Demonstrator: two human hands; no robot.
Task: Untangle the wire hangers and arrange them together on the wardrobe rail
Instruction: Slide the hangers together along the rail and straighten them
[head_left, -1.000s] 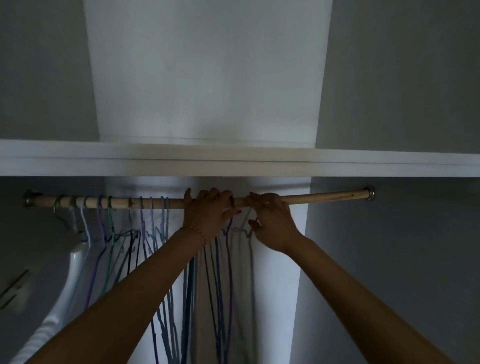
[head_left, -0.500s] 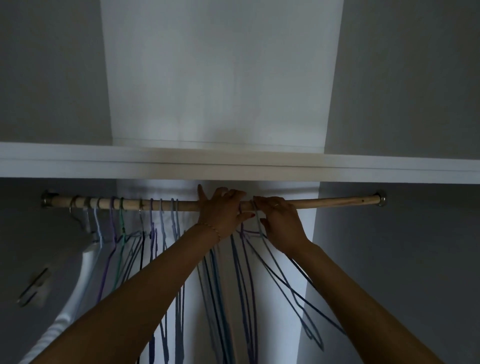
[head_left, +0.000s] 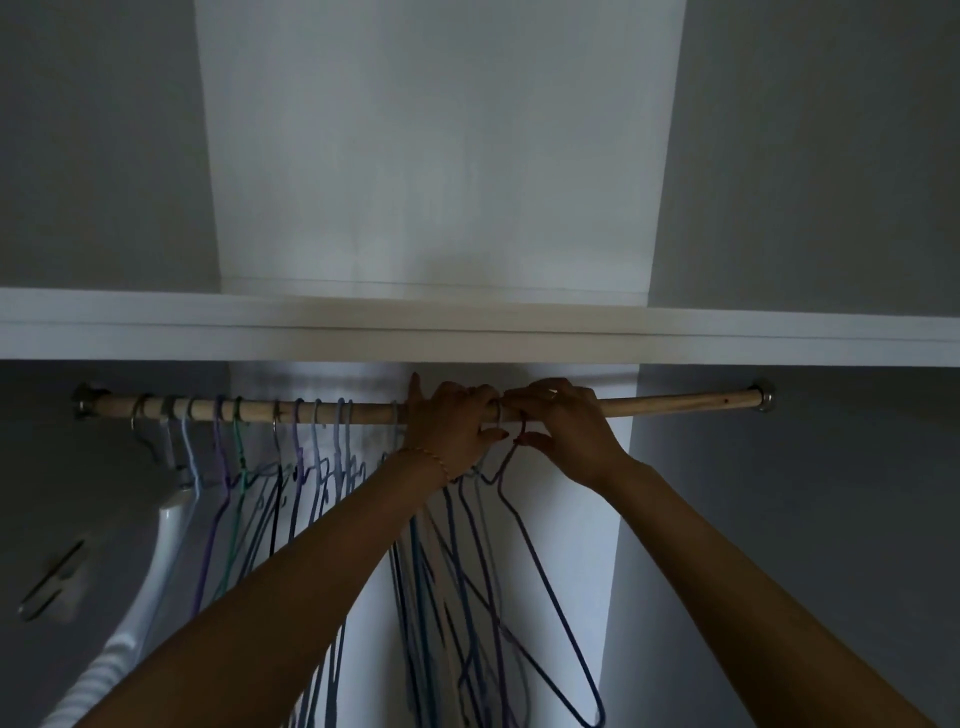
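under a white shelf (head_left: 779, 338), both hands clamp thin wire hangers (head_left: 524, 545) on the round wooden rail (head_left: 675, 404): left hand (head_left: 451, 428), right hand (head_left: 563, 428) at 3 o'clock.

A rail (head_left: 675, 406) runs left to right under a shelf (head_left: 208, 332). Along its left half hangs a row of wire hangers (head_left: 311, 467), with a thick plastic hanger (head_left: 156, 561) at the far left end. Near the middle both hands meet on the rail: the left hand (head_left: 451, 426) just left of the right hand (head_left: 563, 423), touching. Below them hangs a bunch of hangers (head_left: 467, 597), one hanger (head_left: 545, 597) swinging out to the right. The rail's right part is bare.
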